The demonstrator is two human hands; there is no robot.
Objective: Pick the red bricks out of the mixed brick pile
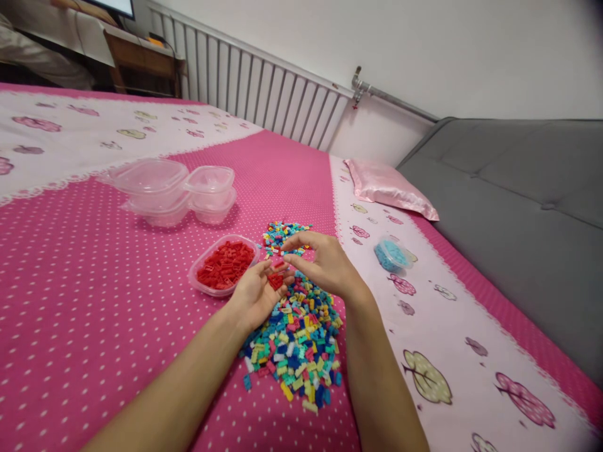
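Red bricks [226,266] inside a clear tub [193,276]

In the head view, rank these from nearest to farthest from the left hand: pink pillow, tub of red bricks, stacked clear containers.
From the left hand:
1. Tub of red bricks, just to its left.
2. Stacked clear containers, farther up and left.
3. Pink pillow, well off to the upper right.

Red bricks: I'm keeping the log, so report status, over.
Left hand palm up, red bricks on it. Right hand close by, open. Nothing visible between left hand and clear tub.
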